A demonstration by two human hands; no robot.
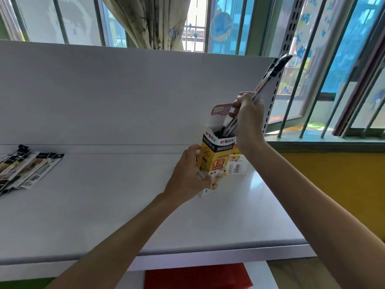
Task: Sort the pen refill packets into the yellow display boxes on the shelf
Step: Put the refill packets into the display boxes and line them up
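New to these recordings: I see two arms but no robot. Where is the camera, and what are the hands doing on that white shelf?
There is no machine here. A person works with bare hands, and the single picture comes from a camera worn on their head, looking forward and down. The left hand grips a yellow display box on the white shelf. The right hand holds a bundle of pen refill packets, with their lower ends inside the box's open top. A second box stands just behind it, to the right. More loose packets lie at the left edge of the picture.
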